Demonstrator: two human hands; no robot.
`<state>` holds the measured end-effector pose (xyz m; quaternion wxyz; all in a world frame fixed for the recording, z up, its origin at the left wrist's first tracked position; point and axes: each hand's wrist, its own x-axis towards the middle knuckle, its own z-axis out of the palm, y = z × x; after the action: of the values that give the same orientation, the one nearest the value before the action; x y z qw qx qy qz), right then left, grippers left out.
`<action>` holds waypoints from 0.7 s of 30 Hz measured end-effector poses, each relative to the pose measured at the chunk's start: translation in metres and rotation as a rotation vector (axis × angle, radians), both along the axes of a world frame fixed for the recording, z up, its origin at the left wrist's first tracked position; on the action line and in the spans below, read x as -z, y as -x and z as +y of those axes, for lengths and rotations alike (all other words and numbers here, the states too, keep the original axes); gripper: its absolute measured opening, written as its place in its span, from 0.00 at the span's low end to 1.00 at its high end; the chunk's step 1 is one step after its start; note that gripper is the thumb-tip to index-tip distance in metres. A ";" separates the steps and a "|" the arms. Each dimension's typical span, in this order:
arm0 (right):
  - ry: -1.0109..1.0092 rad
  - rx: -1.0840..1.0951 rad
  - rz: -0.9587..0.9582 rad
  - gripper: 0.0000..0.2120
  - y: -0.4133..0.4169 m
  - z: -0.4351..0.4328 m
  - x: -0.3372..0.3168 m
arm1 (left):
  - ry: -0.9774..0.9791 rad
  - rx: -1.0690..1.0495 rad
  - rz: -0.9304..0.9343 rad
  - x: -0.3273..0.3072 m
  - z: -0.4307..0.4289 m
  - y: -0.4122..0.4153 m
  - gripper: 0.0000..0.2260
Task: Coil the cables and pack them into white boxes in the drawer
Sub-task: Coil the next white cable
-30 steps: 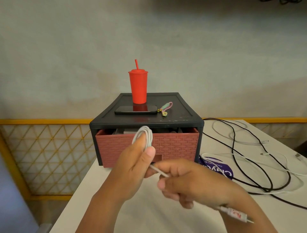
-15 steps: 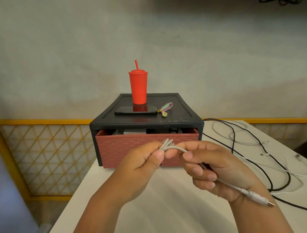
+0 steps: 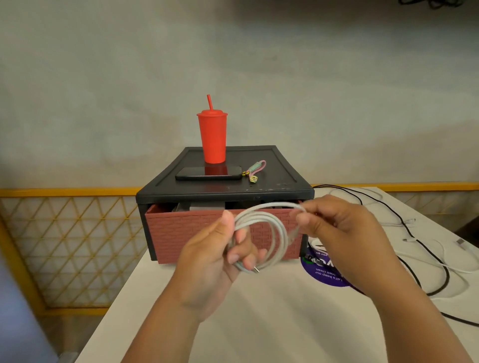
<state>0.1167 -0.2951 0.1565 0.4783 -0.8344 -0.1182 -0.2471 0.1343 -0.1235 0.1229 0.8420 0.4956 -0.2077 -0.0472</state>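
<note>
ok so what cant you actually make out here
Head view only:
- Inside of the drawer: its red front and the black cabinet top hide it; white boxes cannot be confirmed.
- Purple sticker: text partly covered by the right hand.
- Dark cables at the top edge: cut off.
- Connectors of loose cables on the table: too small to identify.

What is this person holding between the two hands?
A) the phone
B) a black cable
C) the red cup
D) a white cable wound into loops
D: the left hand and the right hand both grip a white cable wound into loops, held in front of the red drawer.
</note>
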 end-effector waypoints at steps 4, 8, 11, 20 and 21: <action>-0.544 -0.137 0.093 0.11 -0.004 0.008 0.003 | 0.153 0.236 0.155 0.001 -0.019 0.007 0.18; -0.865 -0.331 0.245 0.07 -0.009 0.013 0.006 | 0.219 0.287 0.226 0.000 -0.023 0.008 0.18; -0.873 -0.405 0.331 0.05 -0.010 0.018 0.008 | 0.244 0.251 0.210 -0.002 -0.019 0.006 0.18; -0.616 -0.648 0.368 0.18 -0.009 0.033 0.021 | 0.024 -0.261 -0.004 -0.002 -0.022 0.006 0.19; -0.618 -0.653 0.372 0.17 -0.009 0.035 0.021 | -0.014 -0.308 -0.029 -0.001 -0.021 0.006 0.20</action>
<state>0.1257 -0.2605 0.1356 0.7692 -0.6028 -0.2073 0.0456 0.1284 -0.1450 0.1241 0.8327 0.5282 -0.1410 0.0883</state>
